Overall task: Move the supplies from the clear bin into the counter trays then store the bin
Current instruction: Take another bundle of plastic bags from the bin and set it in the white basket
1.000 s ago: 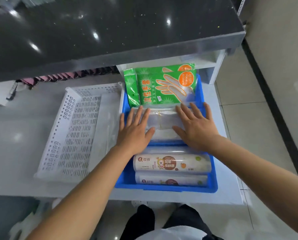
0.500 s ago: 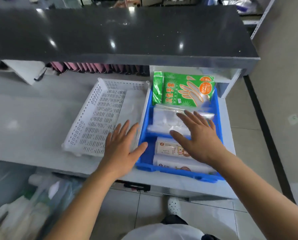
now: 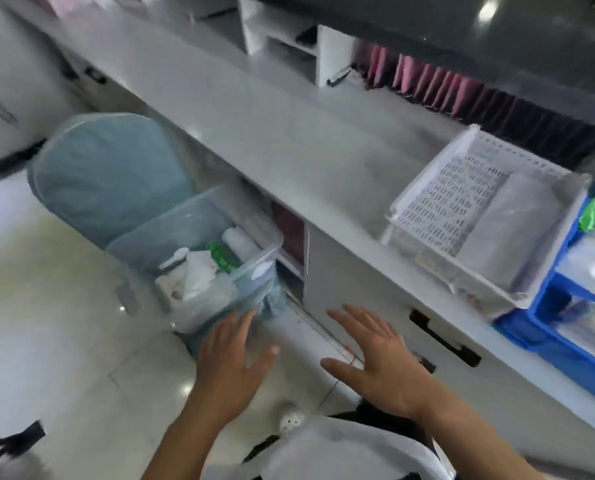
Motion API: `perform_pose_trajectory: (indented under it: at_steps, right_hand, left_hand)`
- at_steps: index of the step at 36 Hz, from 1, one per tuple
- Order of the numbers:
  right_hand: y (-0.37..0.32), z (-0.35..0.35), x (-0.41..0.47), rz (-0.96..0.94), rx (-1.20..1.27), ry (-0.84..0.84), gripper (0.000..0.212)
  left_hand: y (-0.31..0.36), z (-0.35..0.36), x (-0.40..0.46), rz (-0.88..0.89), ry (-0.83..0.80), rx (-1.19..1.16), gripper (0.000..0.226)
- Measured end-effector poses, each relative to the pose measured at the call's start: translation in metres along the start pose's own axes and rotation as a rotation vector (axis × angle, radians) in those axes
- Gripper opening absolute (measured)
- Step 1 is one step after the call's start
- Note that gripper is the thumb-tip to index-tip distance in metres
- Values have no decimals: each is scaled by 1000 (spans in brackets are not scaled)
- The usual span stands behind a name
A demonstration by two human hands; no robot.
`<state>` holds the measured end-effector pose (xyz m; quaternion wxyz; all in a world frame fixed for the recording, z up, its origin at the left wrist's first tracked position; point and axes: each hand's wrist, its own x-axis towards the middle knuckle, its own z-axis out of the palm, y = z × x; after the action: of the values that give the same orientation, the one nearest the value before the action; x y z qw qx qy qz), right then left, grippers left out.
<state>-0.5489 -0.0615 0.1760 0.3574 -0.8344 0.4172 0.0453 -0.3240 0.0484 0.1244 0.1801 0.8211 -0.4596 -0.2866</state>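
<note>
Both hands are empty, fingers spread and released. The left hand (image 3: pixel 232 362) has its fingertips (image 3: pixel 245 318) at the near edge of the clear bin (image 3: pixel 219 271); contact cannot be confirmed owing to blur. The right hand (image 3: pixel 375 355) hovers to the right of the bin, in front of the cabinet door (image 3: pixel 368 292). The bin stands on the floor (image 3: pixel 64 323) below the counter (image 3: pixel 289 133), holding white and green packets. On the counter, far right, sits the white tray (image 3: pixel 462 216) with a flat plastic-wrapped pack, and touching its right side the blue tray (image 3: pixel 566 341) with supplies.
</note>
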Motion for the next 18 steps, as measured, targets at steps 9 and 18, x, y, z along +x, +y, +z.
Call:
perform_pose_trajectory:
  at_steps: [9,18]
  right_hand:
    - [-53,10,73,-25,-78,-101,62]
    - [-85,18,209,-141,-148,-240,62]
  left_hand:
    - [-76,-19,-4,-231,-62,-63,75]
    - [-125,-65,36,-505,-102,-103,77]
